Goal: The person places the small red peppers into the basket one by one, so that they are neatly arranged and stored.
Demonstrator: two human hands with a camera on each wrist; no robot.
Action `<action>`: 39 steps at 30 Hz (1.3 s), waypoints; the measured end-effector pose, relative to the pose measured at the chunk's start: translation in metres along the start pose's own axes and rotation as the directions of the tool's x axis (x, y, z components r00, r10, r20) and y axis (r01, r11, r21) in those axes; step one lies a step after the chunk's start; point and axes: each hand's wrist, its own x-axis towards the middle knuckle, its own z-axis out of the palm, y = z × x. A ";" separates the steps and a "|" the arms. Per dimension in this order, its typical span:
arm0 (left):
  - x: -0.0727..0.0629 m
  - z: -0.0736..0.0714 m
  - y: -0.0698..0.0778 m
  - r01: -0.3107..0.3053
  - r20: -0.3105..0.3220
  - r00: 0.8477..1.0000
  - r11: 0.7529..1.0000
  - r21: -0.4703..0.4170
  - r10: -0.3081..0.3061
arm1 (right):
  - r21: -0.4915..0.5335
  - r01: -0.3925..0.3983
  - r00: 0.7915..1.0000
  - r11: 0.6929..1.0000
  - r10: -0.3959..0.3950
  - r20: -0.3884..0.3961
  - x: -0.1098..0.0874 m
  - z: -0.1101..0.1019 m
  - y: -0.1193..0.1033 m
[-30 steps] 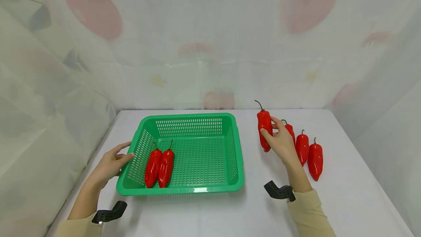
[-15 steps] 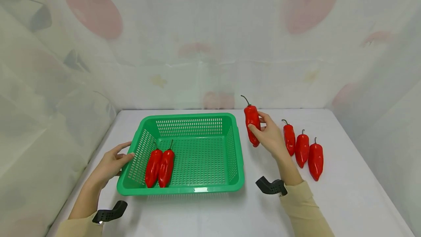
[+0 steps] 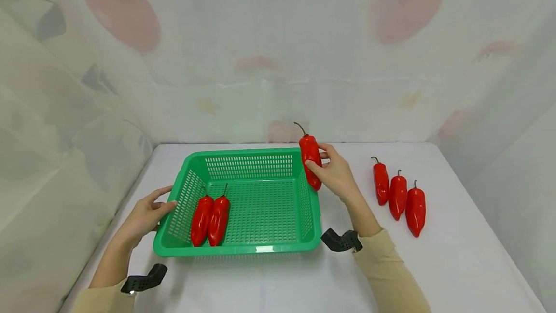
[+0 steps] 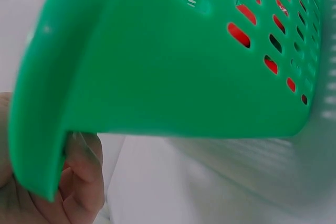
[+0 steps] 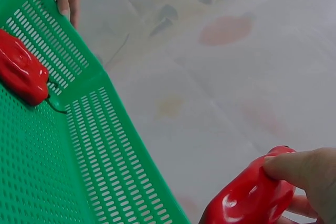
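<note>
A green plastic basket stands on the table, and two red peppers lie side by side at its left end, the nearer to the middle being one red pepper. My left hand grips the basket's left rim, thumb on top and the other fingers curled below, as the left wrist view also shows. Between thumb and fingers my right hand holds another red pepper, its stem pointing up. That pepper overlaps the basket's right rim in the head view. In the right wrist view the held pepper appears at the bottom right.
Three more red peppers lie in a slanting row on the right of the white table; the rightmost is a plump red pepper. A pale patterned curtain hangs behind and along both sides.
My right hand has carried its pepper leftward, away from the row of three and over to the basket's right rim. The left hand and the basket have stayed in place.
</note>
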 end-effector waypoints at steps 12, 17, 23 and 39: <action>0.002 0.000 0.000 0.005 0.002 1.000 1.000 0.009 -0.005 | 0.039 0.032 0.997 0.999 -0.034 0.063 0.008 0.023 -0.019; 0.003 0.000 -0.001 0.003 0.008 1.000 1.000 -0.003 -0.003 | 0.025 0.048 0.995 0.999 -0.051 0.088 0.010 0.033 -0.025; 0.003 -0.001 -0.002 0.000 0.012 1.000 1.000 -0.013 0.000 | -0.003 0.075 0.991 0.997 -0.074 0.107 0.012 0.046 -0.029; 0.002 0.000 -0.002 0.007 0.005 1.000 1.000 0.004 -0.007 | -0.010 0.031 0.982 0.999 -0.028 0.189 0.017 0.071 -0.035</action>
